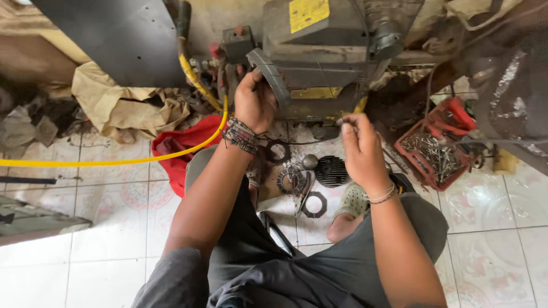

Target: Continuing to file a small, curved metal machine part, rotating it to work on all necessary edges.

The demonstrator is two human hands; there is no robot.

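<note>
The left hand (pixel 254 101) was closed on a curved grey strap (pixel 273 74) at the front of the grimy machine (pixel 322 51), thumb underneath. The right hand (pixel 359 149) pinched a small part at its fingertips, too small to identify. Doing this well probably meant keeping the strap steady with the left while the right worked in close. The strap ran diagonally, upper left to lower right, against the housing. On the tiled floor (pixel 103 228) below lay a toothed ring (pixel 291 179), a finned round cap (pixel 331 171) and a red tray of screws (pixel 434 149); a yellow hose (pixel 114 162) ran leftward.
</note>
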